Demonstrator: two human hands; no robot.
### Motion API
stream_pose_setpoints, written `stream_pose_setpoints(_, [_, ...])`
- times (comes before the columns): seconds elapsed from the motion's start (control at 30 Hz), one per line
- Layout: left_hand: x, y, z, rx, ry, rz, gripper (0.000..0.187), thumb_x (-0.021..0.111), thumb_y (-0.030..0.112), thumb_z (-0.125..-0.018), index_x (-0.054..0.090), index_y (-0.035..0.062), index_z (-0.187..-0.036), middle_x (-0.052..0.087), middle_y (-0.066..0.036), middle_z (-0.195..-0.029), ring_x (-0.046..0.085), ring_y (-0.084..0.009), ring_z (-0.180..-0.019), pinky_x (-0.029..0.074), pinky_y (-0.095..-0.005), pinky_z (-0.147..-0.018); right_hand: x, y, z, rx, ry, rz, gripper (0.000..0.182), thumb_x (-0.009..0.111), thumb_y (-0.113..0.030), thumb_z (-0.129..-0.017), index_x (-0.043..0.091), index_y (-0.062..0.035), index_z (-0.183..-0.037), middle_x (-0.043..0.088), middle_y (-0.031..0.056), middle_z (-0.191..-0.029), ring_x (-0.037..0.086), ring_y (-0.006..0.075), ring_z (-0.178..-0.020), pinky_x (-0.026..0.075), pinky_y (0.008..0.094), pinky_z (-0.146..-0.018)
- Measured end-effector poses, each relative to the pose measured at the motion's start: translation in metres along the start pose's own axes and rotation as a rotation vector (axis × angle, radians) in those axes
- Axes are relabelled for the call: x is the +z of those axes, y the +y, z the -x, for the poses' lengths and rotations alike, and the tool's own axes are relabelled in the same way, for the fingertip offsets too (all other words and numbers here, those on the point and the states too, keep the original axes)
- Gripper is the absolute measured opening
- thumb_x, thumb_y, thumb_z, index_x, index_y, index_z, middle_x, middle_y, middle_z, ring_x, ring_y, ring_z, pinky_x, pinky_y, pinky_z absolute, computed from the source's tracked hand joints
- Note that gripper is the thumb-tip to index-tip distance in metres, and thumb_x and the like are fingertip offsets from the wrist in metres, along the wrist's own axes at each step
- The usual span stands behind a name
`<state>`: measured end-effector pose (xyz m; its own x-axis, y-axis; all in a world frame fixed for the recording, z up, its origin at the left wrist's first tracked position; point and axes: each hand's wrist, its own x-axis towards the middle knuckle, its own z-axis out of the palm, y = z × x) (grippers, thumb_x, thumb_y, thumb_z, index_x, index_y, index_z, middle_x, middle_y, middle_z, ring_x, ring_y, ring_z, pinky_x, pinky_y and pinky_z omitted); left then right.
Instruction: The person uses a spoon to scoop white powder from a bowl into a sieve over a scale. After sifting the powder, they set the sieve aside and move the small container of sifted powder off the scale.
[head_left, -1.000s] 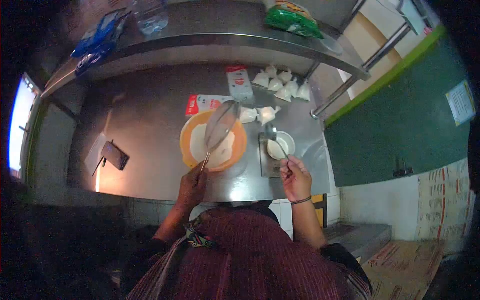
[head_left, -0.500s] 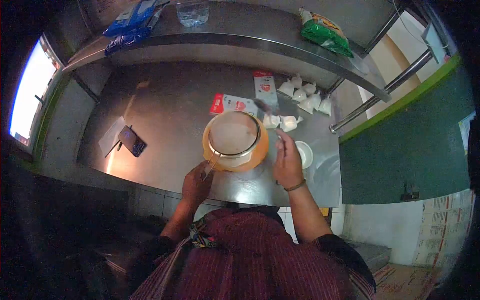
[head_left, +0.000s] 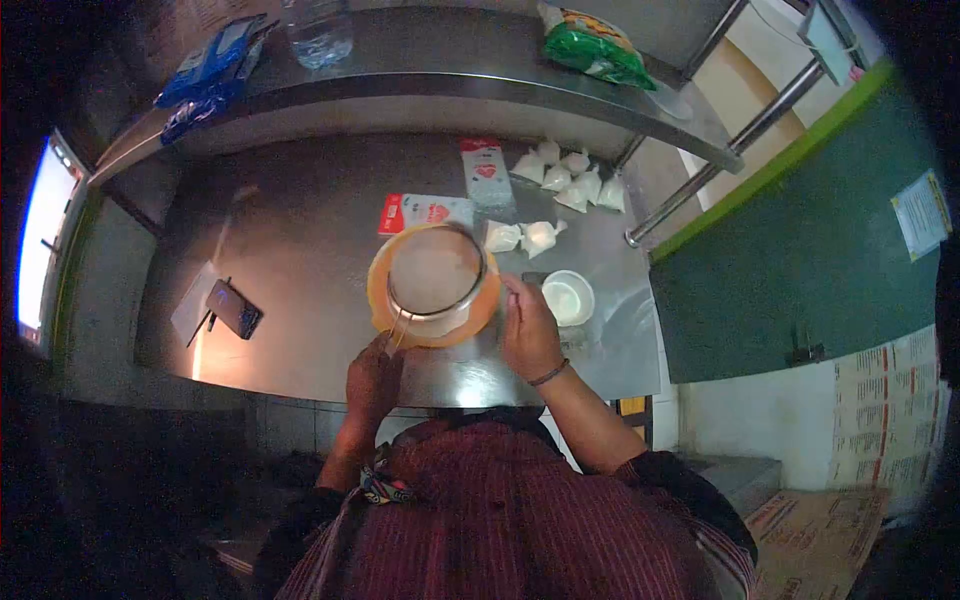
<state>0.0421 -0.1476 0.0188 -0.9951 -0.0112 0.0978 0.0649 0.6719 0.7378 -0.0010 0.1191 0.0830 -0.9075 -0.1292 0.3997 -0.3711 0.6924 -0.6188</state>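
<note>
My left hand [head_left: 376, 376] is closed around the handle of a round metal sieve [head_left: 436, 268], which lies over an orange bowl [head_left: 380, 300]. Pale material covers the sieve's mesh. At the bowl's right side is my right hand [head_left: 532, 332], upright with the fingertips at the rim; how its fingers close is unclear. Just right of that hand stands a small white bowl [head_left: 568, 298] with pale contents. Behind the orange bowl are a red and white packet [head_left: 426, 211] and two small tied bags of white powder [head_left: 522, 237].
A second red and white packet [head_left: 486, 172] and several white bags [head_left: 570, 180] sit at the back. A phone [head_left: 234, 309] leans at the left. The overhead shelf [head_left: 420, 88] holds blue packs [head_left: 212, 78], a clear container [head_left: 320, 38] and a green bag [head_left: 596, 50].
The view has shifted, moving the scene left. My right hand has come in against the bowl's right side, where a gap was before. My left hand still holds the sieve handle.
</note>
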Motion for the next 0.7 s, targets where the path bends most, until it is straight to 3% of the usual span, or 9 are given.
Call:
stream_pose_setpoints(0.03, [0.0, 0.001, 0.001, 0.031, 0.014, 0.016, 0.039, 0.065, 0.022, -0.096, 0.062, 0.0025, -0.13, 0.065, -0.018, -0.074, 0.066, -0.033, -0.068, 0.053, -0.0434, -0.068, 0.002, 0.006, 0.003, -0.026, 0.141, -0.076, 0.036, 0.048, -0.006, -0.101, 0.051, -0.0021, -0.137, 0.062, 0.0201, -0.119, 0.063, 0.0368, -0.107, 0.05, 0.0429, -0.094])
stream_pose_setpoints(0.07, [-0.001, 0.001, 0.002, 0.06, 0.032, 0.031, 0.038, 0.063, 0.023, -0.098, 0.062, 0.0026, -0.13, 0.067, -0.019, -0.079, 0.068, -0.0332, -0.071, 0.053, -0.043, -0.069, 0.004, 0.012, 0.009, 0.08, 0.172, -0.077, 0.034, 0.044, -0.011, -0.106, 0.051, 0.0005, -0.137, 0.064, 0.0162, -0.116, 0.063, 0.0272, -0.102, 0.048, 0.0372, -0.094])
stream_pose_setpoints(0.17, [0.007, -0.007, -0.002, 0.127, 0.088, 0.089, 0.037, 0.056, 0.027, -0.103, 0.062, 0.0032, -0.131, 0.07, -0.022, -0.094, 0.07, -0.0345, -0.085, 0.054, -0.0422, -0.077, 0.005, 0.017, 0.032, 0.358, 0.217, -0.357, 0.036, 0.044, -0.019, -0.106, 0.051, -0.0003, -0.137, 0.065, 0.0187, -0.106, 0.064, 0.0314, -0.099, 0.05, 0.042, -0.09])
stream_pose_setpoints(0.27, [0.006, -0.009, -0.001, 0.055, 0.072, 0.109, 0.039, 0.051, 0.031, -0.105, 0.063, 0.0032, -0.13, 0.07, -0.024, -0.109, 0.07, -0.0365, -0.101, 0.053, -0.0419, -0.086, 0.021, 0.035, 0.064, 0.413, 0.149, -0.363, 0.039, 0.042, -0.023, -0.107, 0.05, -0.0001, -0.138, 0.066, 0.0173, -0.109, 0.064, 0.0291, -0.102, 0.049, 0.0412, -0.093])
stream_pose_setpoints(0.37, [-0.01, 0.013, -0.005, -0.131, -0.058, 0.171, 0.038, 0.05, 0.03, -0.106, 0.063, 0.0033, -0.13, 0.069, -0.024, -0.115, 0.068, -0.0369, -0.11, 0.052, -0.0413, -0.092, 0.023, 0.033, 0.075, 0.379, 0.056, -0.347, 0.04, 0.041, -0.024, -0.108, 0.05, -0.0002, -0.138, 0.066, 0.0191, -0.116, 0.064, 0.03, -0.106, 0.049, 0.0409, -0.096])
stream_pose_setpoints(0.5, [-0.004, -0.004, -0.003, -0.046, -0.023, 0.134, 0.037, 0.052, 0.027, -0.104, 0.062, 0.0031, -0.13, 0.069, -0.024, -0.114, 0.069, -0.0376, -0.107, 0.053, -0.0418, -0.09, 0.024, 0.034, 0.06, 0.332, 0.073, -0.285, 0.039, 0.042, -0.023, -0.107, 0.05, -0.0006, -0.139, 0.065, 0.0202, -0.12, 0.064, 0.0304, -0.107, 0.048, 0.0412, -0.097])
stream_pose_setpoints(0.57, [-0.003, -0.001, 0.002, -0.008, -0.005, 0.13, 0.036, 0.056, 0.025, -0.102, 0.063, 0.0028, -0.129, 0.069, -0.024, -0.114, 0.07, -0.0381, -0.104, 0.054, -0.0428, -0.088, 0.023, 0.03, 0.046, 0.264, 0.103, -0.187, 0.035, 0.042, -0.014, -0.107, 0.052, -0.003, -0.138, 0.058, 0.0064, -0.101, 0.056, 0.0161, -0.094, 0.047, 0.0302, -0.089])
stream_pose_setpoints(0.63, [-0.002, -0.002, 0.005, -0.064, -0.004, 0.133, 0.035, 0.057, 0.024, -0.101, 0.063, 0.0027, -0.129, 0.069, -0.024, -0.114, 0.07, -0.0387, -0.102, 0.054, -0.0432, -0.087, 0.013, 0.006, 0.027, 0.26, 0.061, -0.247, 0.035, 0.041, -0.013, -0.107, 0.052, -0.0018, -0.138, 0.059, 0.009, -0.104, 0.058, 0.0182, -0.095, 0.047, 0.0313, -0.089])
stream_pose_setpoints(0.7, [0.001, -0.009, 0.008, -0.128, 0.009, 0.137, 0.035, 0.058, 0.023, -0.1, 0.063, 0.0026, -0.128, 0.069, -0.024, -0.113, 0.07, -0.0392, -0.1, 0.055, -0.0436, -0.087, 0.014, 0.001, 0.014, 0.076, 0.124, -0.1, 0.035, 0.04, -0.011, -0.107, 0.051, -0.0019, -0.138, 0.06, 0.0125, -0.109, 0.059, 0.0213, -0.099, 0.048, 0.0338, -0.091])
